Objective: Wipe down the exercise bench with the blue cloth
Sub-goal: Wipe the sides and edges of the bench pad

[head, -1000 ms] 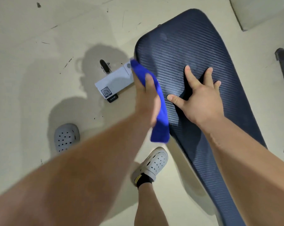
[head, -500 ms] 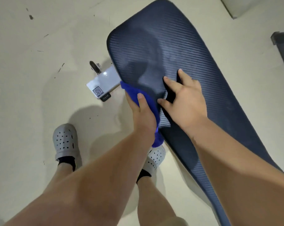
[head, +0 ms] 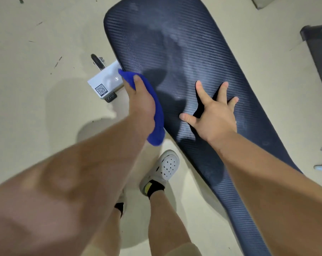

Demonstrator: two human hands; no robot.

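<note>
The exercise bench is a long dark navy pad with a ribbed weave, running from the top centre down to the lower right. My left hand grips the blue cloth and presses it against the pad's left edge. The cloth sticks out past my fingers at the top and hangs below my wrist. My right hand lies flat on the pad with its fingers spread, to the right of the cloth.
A white frame foot with a QR label and a small black wheel stick out left of the pad on the beige floor. My foot in a white clog stands beside the pad. A dark object lies at the right edge.
My left hand keeps the cloth on the pad's left edge, shifting along it. My right hand has spread its fingers and moved right, away from the cloth. The view has shifted.
</note>
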